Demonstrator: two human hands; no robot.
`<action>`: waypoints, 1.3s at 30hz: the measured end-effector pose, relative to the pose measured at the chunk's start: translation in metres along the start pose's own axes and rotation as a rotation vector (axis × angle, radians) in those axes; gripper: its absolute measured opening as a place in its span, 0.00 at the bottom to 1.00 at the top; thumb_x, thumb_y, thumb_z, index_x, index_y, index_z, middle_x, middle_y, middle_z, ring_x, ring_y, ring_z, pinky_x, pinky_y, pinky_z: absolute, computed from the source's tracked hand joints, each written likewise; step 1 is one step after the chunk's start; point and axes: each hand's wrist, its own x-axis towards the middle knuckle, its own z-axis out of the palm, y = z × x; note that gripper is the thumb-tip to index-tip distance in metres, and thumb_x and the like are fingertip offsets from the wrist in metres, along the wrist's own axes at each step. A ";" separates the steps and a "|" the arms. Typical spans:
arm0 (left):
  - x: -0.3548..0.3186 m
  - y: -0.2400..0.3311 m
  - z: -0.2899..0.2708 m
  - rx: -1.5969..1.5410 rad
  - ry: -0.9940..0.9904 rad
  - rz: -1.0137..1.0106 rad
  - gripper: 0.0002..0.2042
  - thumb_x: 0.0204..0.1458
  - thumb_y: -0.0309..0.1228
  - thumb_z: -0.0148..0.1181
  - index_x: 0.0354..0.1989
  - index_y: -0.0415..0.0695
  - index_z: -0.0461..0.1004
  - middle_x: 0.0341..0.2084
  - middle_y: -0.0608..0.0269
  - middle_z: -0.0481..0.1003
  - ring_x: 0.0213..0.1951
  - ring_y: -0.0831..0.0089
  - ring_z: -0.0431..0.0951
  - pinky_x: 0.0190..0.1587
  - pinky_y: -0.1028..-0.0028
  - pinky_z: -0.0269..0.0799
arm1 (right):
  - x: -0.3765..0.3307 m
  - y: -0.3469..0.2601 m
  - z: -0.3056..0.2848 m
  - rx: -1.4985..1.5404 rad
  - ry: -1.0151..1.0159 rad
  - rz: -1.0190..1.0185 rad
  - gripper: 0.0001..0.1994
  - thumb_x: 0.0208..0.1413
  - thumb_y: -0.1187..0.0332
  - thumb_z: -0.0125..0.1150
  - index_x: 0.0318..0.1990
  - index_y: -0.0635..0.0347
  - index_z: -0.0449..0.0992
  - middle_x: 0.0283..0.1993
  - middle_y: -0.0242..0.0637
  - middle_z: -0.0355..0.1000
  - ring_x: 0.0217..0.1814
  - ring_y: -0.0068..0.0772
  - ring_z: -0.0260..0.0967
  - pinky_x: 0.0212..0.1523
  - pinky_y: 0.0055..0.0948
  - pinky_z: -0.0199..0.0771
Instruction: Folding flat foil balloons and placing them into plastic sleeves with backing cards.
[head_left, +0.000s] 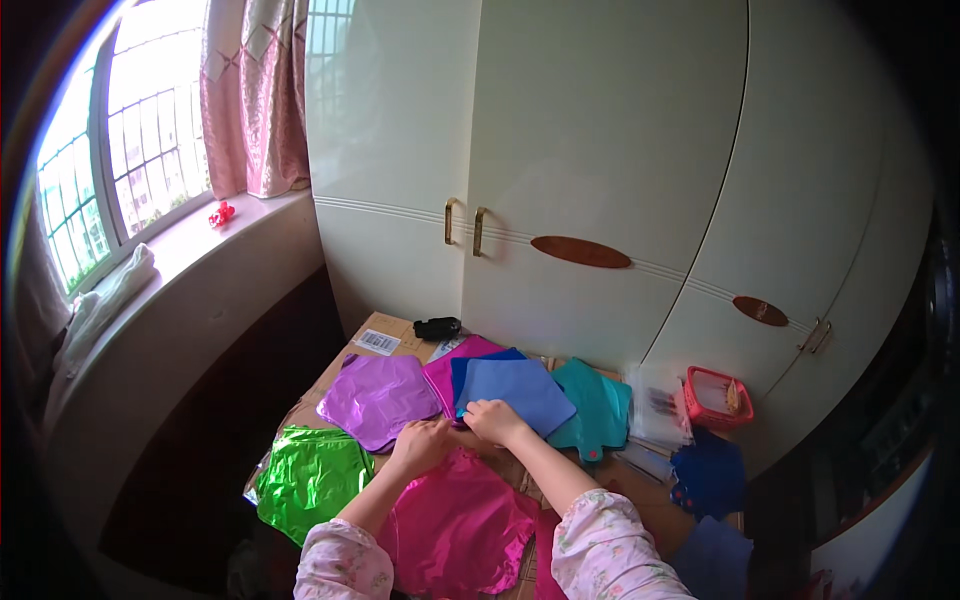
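A shiny magenta sheet [455, 530] lies spread out in front of me, its surface creased. At its far edge my left hand [424, 445] is closed, fingertips pinched together. My right hand [493, 421] is close beside it, fingers curled, over the near left corner of a stack of blue sheets [515, 390]. What the fingertips hold is too small to make out. To the left of my hands are purple foil sheets [378, 398] and, nearer, bright green foil sheets [312, 485]. Teal sheets [592, 400] lie right of the blue ones.
Cardboard [395, 330] covers the table. A black object [437, 328] lies at the back. On the right are clear plastic packets [655, 405], a red basket [718, 415] and dark blue sheets [708, 470]. White cabinets [600, 150] stand behind; a windowsill [260, 215] runs along the left.
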 end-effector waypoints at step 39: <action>0.030 -0.019 0.038 -0.011 0.075 -0.011 0.15 0.46 0.34 0.52 0.42 0.45 0.73 0.44 0.57 0.76 0.52 0.61 0.72 0.52 0.62 0.65 | 0.005 0.001 0.010 0.749 0.010 0.902 0.13 0.41 0.59 0.69 0.29 0.59 0.80 0.27 0.44 0.76 0.30 0.42 0.75 0.33 0.36 0.73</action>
